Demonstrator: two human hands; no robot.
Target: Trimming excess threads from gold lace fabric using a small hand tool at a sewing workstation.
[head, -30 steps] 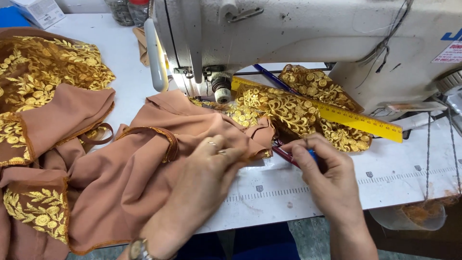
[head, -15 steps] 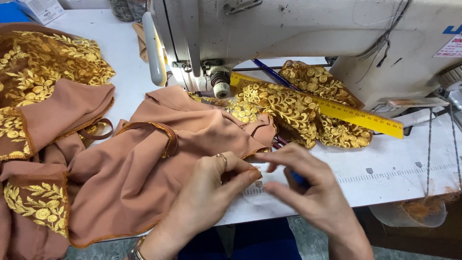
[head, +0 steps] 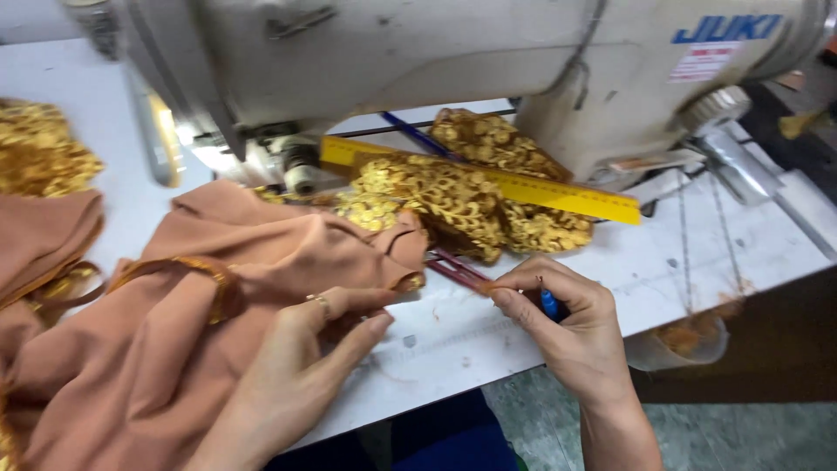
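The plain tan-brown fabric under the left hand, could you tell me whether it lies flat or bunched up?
Bunched up: the plain tan-brown fabric shows deep folds and ridges across the white table, with the left hand resting on it.

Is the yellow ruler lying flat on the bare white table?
No, the yellow ruler rests slanted across the gold embroidered fabric beneath the sewing machine.

We find bare worktop [head: 453, 336] open between our left hand [head: 301, 366] and right hand [head: 567, 327], and more to the right toward the table edge. Behind, the sewing machine [head: 453, 61] walls off the rear; beneath its arm the yellow ruler [head: 523, 185] and gold sequin trim [head: 453, 201] crowd the passage. The tan fabric [head: 174, 331] fills the left side.
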